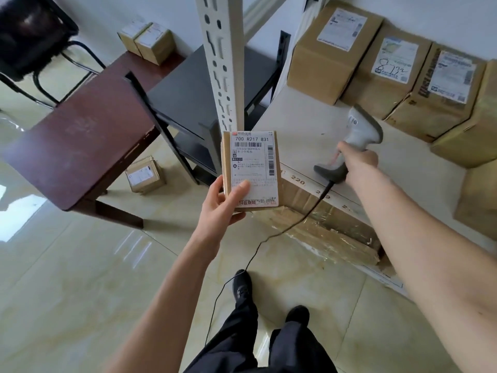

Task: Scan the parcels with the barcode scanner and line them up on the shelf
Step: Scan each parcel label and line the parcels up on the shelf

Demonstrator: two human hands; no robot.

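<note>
Far left: dark red table [88,141] with two small boxes [147,41] at its far end; another small box [145,175] on the floor beneath. Centre: left hand [224,201] grips a small parcel [251,170], thumb pressed on its label, label facing up, held in the air just in front of the shelf [309,130] edge. Right: right hand [359,162] curled round the handle of the grey barcode scanner [357,141], over the shelf front, cable trailing to the floor. Four parcels [387,74] lined along the shelf back.
</note>
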